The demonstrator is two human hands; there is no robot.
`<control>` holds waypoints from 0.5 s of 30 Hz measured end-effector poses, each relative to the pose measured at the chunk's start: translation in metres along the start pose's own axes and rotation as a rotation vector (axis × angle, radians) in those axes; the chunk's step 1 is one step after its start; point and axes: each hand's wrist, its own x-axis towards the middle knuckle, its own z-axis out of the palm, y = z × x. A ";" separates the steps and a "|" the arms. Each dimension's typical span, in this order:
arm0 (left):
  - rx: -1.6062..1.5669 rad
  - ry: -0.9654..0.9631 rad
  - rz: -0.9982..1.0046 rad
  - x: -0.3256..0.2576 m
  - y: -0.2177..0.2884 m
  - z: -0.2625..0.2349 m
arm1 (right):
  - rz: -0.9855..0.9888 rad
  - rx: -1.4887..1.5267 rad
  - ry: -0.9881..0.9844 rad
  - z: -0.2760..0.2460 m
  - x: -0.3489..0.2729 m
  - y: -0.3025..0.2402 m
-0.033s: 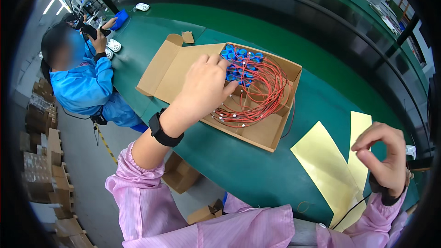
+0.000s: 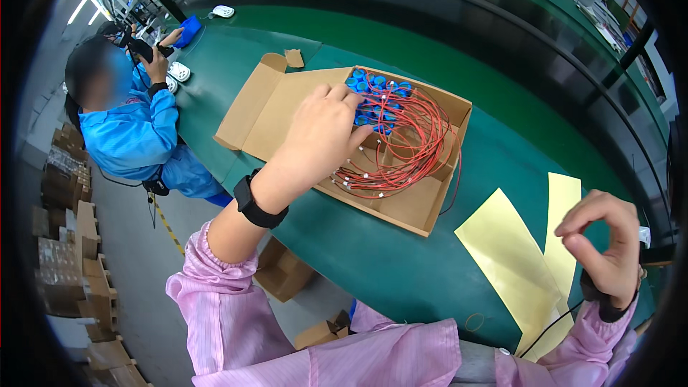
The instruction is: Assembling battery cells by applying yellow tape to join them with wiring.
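Note:
My left hand (image 2: 320,125), with a black band on its wrist, reaches over an open cardboard box (image 2: 412,219). Its thumb stands apart from the fingers, which are bent beside several blue cylindrical parts (image 2: 374,84). Some fingertips are hidden, and nothing shows in this hand. From the blue parts, a loose bundle of red wires (image 2: 423,161) with small white connectors curves across the box. My right hand (image 2: 605,244) is raised over yellow paper sheets (image 2: 505,251) at the right. Its thumb and index tips come together in a ring, with nothing visible between them.
The box lid (image 2: 247,104) lies folded out to the left on the green table (image 2: 344,244). A person in blue (image 2: 129,132) works at the far left. A rubber band (image 2: 474,322) lies near the front edge. An open carton (image 2: 283,272) stands below the table.
My right hand has shifted slightly to the right. My left hand and the wires look nearly the same.

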 end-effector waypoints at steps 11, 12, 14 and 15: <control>-0.343 -0.011 0.040 0.002 -0.001 0.004 | -0.072 -0.153 0.163 -0.022 -0.032 -0.003; -0.345 -0.009 0.044 0.003 -0.002 0.007 | -0.066 -0.163 0.187 -0.023 -0.034 -0.004; -0.373 0.035 0.125 0.000 -0.004 0.014 | -0.097 -0.179 0.188 -0.024 -0.038 -0.003; -0.372 0.038 0.127 0.000 -0.003 0.012 | -0.126 -0.193 0.186 -0.025 -0.040 -0.003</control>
